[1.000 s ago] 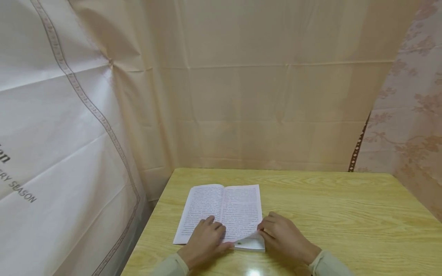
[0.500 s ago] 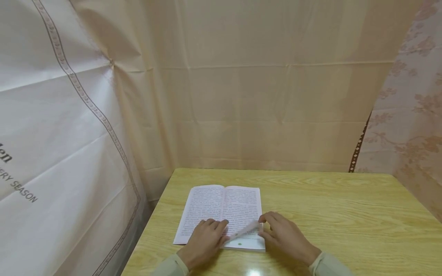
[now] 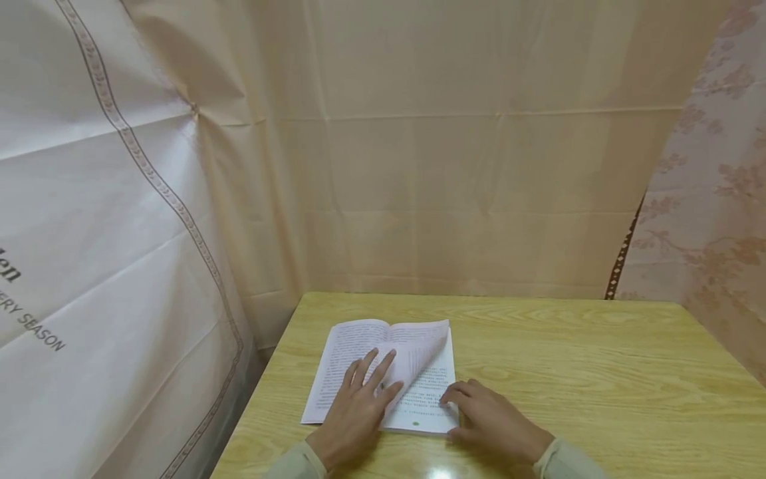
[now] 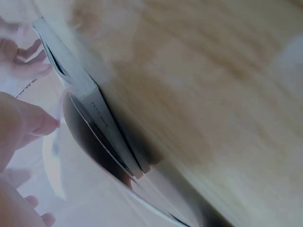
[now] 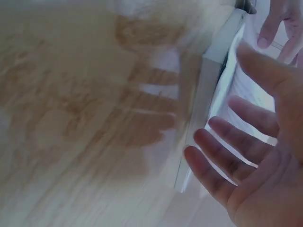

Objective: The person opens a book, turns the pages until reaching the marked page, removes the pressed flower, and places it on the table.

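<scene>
Open book [image 3: 383, 372] lies flat near the left front of the wooden table [image 3: 568, 359], printed pages up. Change since a second ago: the right-hand leaf, then only lifted at its near corner by the right hand, has swung up and over; now the turning page [image 3: 426, 346] stands curled above the book's right half, near the spine, and a fresh page with a small green dot near its bottom edge shows underneath. Left hand [image 3: 359, 406] has gone from loosely curled on the left page to fingers straight and spread, lying on the left page with fingertips against the curled leaf, pressing not gripping. Right hand [image 3: 493, 422] has let go of the corner; it rests at the book's near right corner, fingers relaxed and slightly bent, holding nothing; right wrist view confirms an open palm [image 5: 265, 165] beside the book's edge [image 5: 213, 61]. Left wrist view is blurred, shows only the book's spine side [image 4: 94, 118]. Judgement: page turn is about half done, leaf handed over to the left hand. Beige curtain [image 3: 467, 153] hangs behind the book.
</scene>
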